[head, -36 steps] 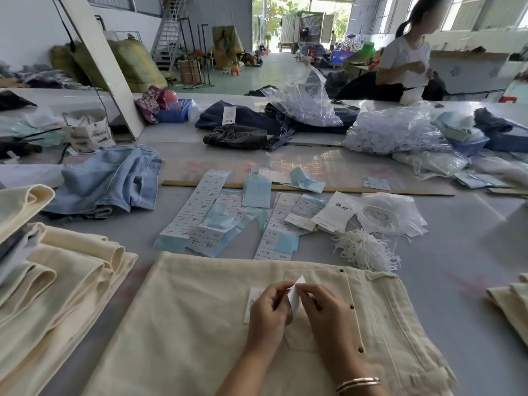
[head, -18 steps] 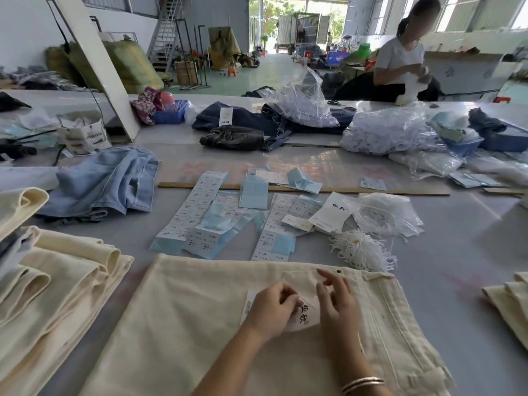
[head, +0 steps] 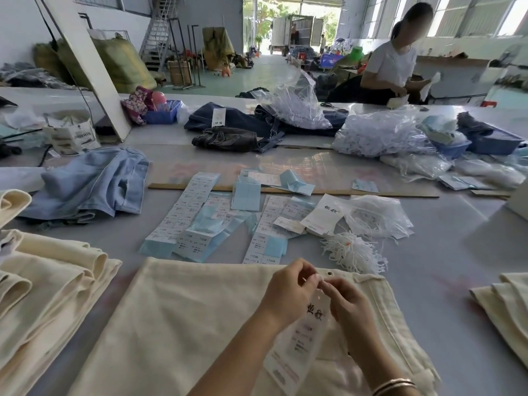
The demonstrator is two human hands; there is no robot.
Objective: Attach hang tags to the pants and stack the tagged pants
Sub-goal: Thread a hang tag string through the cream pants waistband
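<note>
1. The left hand [head: 288, 292] and right hand [head: 347, 304] each pinch the top of the hang tag [head: 300, 341], likely threading its string.
2. The tag hangs just below both grips, over the cream pants [head: 177, 324], which lie flat on the desk [head: 457, 252] for fastening.
3. Loose strings [head: 353, 252] lie just beyond the hands, within reach.

Bare forearms, no sleeves in view; thin metallic bangles [head: 394, 385] round the wrist of the right hand [head: 347, 302].
</note>
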